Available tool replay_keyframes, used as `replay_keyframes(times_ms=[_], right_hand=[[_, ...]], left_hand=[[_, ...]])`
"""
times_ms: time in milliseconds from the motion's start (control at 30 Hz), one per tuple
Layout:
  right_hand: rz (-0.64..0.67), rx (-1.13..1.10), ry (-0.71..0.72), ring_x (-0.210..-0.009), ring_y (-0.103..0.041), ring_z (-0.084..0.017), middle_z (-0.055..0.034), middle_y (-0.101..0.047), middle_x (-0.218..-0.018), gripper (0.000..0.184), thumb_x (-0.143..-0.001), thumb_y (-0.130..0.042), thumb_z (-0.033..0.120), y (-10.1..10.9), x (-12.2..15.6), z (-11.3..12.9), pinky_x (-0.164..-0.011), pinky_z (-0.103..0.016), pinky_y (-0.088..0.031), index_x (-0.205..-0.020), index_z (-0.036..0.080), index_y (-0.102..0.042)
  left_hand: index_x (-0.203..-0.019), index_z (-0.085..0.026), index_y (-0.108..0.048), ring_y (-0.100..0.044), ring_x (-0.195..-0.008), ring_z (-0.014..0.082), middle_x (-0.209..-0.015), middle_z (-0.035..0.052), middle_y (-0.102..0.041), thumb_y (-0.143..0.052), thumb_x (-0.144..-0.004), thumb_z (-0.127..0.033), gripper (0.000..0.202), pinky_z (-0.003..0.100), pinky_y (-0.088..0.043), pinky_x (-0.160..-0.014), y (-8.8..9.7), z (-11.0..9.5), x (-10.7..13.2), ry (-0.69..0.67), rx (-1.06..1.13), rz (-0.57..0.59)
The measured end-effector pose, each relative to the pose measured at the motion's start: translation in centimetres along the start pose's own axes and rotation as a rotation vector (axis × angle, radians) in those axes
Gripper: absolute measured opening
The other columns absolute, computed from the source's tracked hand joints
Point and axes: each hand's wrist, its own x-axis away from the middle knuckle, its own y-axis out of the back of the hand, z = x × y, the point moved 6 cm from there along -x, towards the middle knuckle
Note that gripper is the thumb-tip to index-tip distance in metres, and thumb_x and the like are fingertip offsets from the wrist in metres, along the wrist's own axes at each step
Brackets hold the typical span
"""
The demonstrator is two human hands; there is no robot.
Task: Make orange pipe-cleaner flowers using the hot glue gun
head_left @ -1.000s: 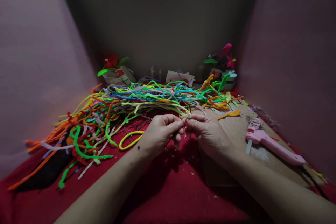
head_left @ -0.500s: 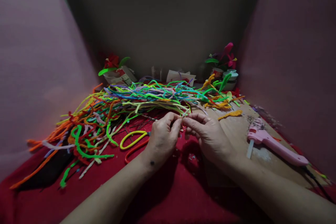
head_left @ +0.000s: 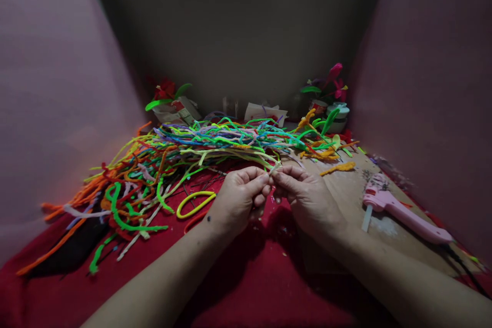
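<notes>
My left hand (head_left: 242, 195) and my right hand (head_left: 307, 197) meet over the red cloth, fingertips touching. Both pinch a short pale pipe cleaner (head_left: 275, 168), whose light end sticks up between the fingers; the rest of it is hidden. Just beyond the hands lies a long heap of coloured pipe cleaners (head_left: 230, 136). Left of my left hand rest scissors with one yellow and one red handle loop (head_left: 196, 204), their blades covered by that hand.
A pink glue gun (head_left: 407, 215) with a white glue stick lies on a cardboard sheet (head_left: 346, 200) at right. An orange fuzzy piece (head_left: 338, 168) is near the board's far edge. Fuzzy flowers (head_left: 336, 82) stand at the back. A red cloth (head_left: 246, 277) covers the table.
My left hand has turned slightly, its fingers curling more beneath, and covers more of the scissors. The pale pipe cleaner's end has shifted a little between the fingertips.
</notes>
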Motion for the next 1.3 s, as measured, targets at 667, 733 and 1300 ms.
replay_keyframes(times_ms=[667,733,1300], right_hand=[[0.041,-0.177,-0.092,-0.052,-0.058,-0.010,0.0015,-0.063,-0.057,0.007,-0.063,-0.072,0.017,0.07,-0.28,-0.48,-0.053,-0.022,-0.041,-0.066,0.015,-0.066],[0.025,-0.180,-0.099,-0.052,-0.058,-0.009,0.0017,-0.064,-0.057,0.008,-0.062,-0.073,0.017,0.07,-0.27,-0.48,-0.054,-0.022,-0.042,-0.066,0.015,-0.066],[0.020,-0.173,-0.120,-0.048,-0.055,-0.009,0.0010,-0.063,-0.055,0.010,-0.061,-0.073,0.019,0.09,-0.18,-0.79,-0.049,-0.020,-0.040,-0.066,0.015,-0.065]], left_hand=[[-0.065,-0.011,-0.052,-0.030,-0.036,0.0008,-0.057,-0.0001,-0.055,-0.058,-0.074,-0.017,0.013,0.012,-0.022,-0.031,0.15,0.00,-0.09,0.088,0.191,0.111],[-0.064,-0.012,-0.052,-0.030,-0.036,0.0016,-0.051,-0.0023,-0.051,-0.058,-0.074,-0.017,0.013,0.013,-0.022,-0.033,0.16,-0.10,0.03,0.084,0.177,0.091],[-0.064,-0.010,-0.055,-0.026,-0.034,0.0007,-0.046,-0.0042,-0.045,-0.059,-0.076,-0.024,0.019,0.013,-0.021,-0.033,-0.17,-0.01,0.27,0.102,0.100,0.122]])
